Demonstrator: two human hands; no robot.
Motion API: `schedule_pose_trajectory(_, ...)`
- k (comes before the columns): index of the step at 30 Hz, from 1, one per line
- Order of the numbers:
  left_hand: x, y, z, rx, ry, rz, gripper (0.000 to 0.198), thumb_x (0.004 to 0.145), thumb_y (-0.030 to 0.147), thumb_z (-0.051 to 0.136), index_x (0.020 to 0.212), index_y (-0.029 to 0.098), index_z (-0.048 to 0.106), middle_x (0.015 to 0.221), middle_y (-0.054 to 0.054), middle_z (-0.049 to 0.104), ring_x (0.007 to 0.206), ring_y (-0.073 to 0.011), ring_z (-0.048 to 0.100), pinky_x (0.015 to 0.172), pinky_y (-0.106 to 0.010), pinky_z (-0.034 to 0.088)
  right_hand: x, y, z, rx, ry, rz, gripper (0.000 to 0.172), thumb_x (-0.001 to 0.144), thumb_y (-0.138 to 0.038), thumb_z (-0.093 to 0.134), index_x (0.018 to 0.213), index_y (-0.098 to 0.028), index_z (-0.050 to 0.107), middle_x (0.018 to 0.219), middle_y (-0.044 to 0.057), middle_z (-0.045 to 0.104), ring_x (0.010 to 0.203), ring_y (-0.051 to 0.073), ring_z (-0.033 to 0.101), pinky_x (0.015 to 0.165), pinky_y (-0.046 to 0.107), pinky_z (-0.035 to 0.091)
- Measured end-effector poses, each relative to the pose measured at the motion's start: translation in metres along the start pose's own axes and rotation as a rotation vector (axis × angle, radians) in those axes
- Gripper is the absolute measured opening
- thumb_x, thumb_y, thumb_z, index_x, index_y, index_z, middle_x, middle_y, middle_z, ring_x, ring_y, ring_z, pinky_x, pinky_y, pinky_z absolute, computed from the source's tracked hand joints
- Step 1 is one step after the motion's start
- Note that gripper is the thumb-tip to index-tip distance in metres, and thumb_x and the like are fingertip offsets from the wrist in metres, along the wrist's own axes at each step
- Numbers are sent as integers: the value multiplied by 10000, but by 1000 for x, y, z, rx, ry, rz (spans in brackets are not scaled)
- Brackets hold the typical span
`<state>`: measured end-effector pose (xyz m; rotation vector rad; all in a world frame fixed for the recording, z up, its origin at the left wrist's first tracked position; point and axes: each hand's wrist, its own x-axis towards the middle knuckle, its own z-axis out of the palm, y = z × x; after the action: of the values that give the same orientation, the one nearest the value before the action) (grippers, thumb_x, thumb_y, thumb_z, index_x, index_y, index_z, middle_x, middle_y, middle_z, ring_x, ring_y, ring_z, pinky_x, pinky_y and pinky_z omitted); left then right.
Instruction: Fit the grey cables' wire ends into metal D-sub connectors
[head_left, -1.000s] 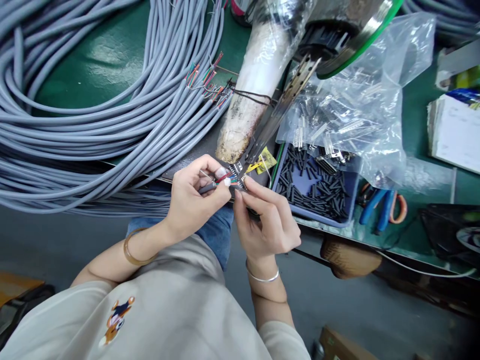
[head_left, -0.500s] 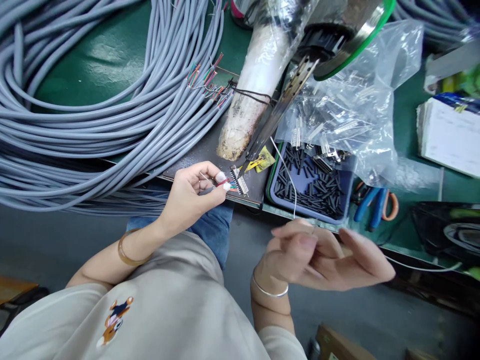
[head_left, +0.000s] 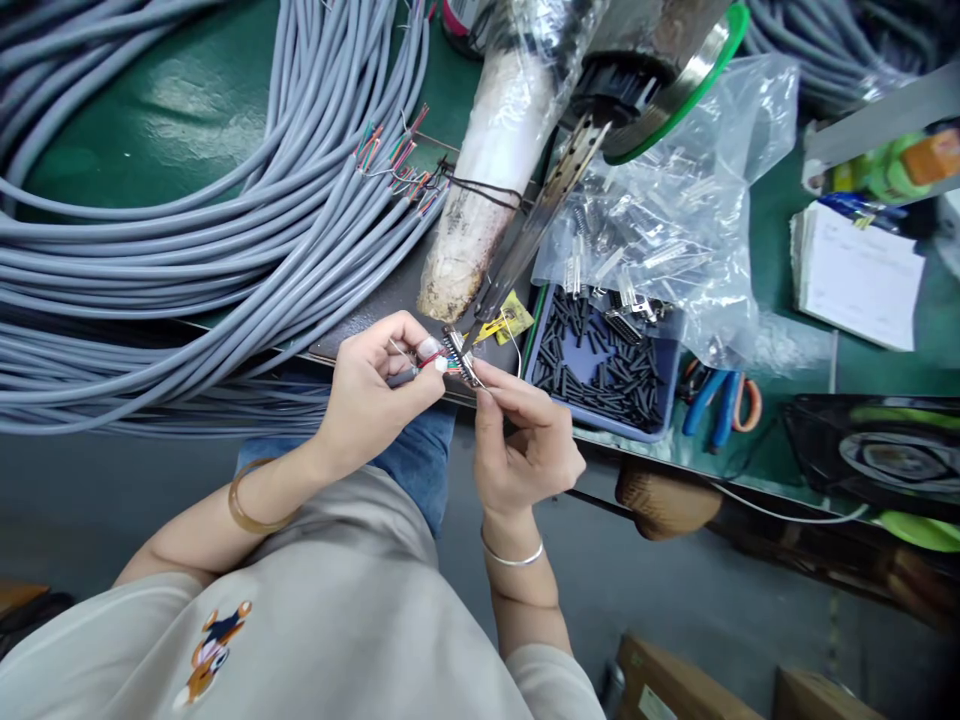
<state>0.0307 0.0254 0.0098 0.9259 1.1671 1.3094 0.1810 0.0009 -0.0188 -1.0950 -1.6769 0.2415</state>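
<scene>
My left hand is closed in a pinch on a grey cable, with thin coloured wires fanning out past white-covered fingertips. Those wires reach a metal multi-pin connector at the bench edge. The dark tip of a soldering iron slants down to the connector. My right hand is closed, thumb and forefinger pinched at the connector's lower end. A thin pale strand of solder wire loops down into its fingers. Whether these fingers also grip the connector is hidden.
Grey cables cover the left side. A plastic-wrapped white tube and a green-rimmed solder spool rise behind. Right of my hands are a blue tray of black sleeves, a bag of connectors and pliers.
My right hand has moved left and forward, from in front of the tray to the connector, bringing the strand with it. My left hand keeps its pinch. The view has shifted slightly right.
</scene>
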Motion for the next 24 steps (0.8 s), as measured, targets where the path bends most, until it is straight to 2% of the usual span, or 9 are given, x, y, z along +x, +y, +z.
schedule_pose_trajectory(4, 2, 0, 1, 32, -1, 34, 143, 697, 144, 731, 712, 179, 593, 683, 28, 599, 568, -61, 522, 523, -163, 442, 4, 0, 1, -9, 3, 3, 231, 903, -46, 697, 1062, -210, 663, 1061, 55, 818, 956, 185, 805, 751, 277, 669)
schedule_pose_trajectory(12, 0, 1, 1, 60, 21, 78, 183, 719, 154, 763, 706, 186, 583, 687, 26, 597, 563, -63, 527, 503, -163, 425, 14, -6, -1, -167, 18, -121, 204, 858, -75, 783, 1001, -200, 709, 1050, 44, 825, 912, 168, 806, 820, 261, 657)
schedule_pose_trajectory(17, 1, 1, 0, 49, 4, 132, 163, 743, 125, 731, 713, 178, 580, 682, 30, 599, 542, -51, 492, 505, -153, 417, 10, -4, 0, -236, 63, -186, 164, 884, -112, 768, 993, -205, 689, 1021, 21, 832, 815, 142, 805, 755, 224, 651)
schedule_pose_trajectory(24, 0, 1, 0, 74, -15, 95, 146, 722, 119, 696, 687, 172, 564, 650, 34, 555, 549, -49, 441, 484, -149, 369, 4, 1, -3, -242, -7, -236, 194, 876, -77, 764, 1021, -182, 688, 1046, 47, 829, 860, 148, 807, 806, 238, 658)
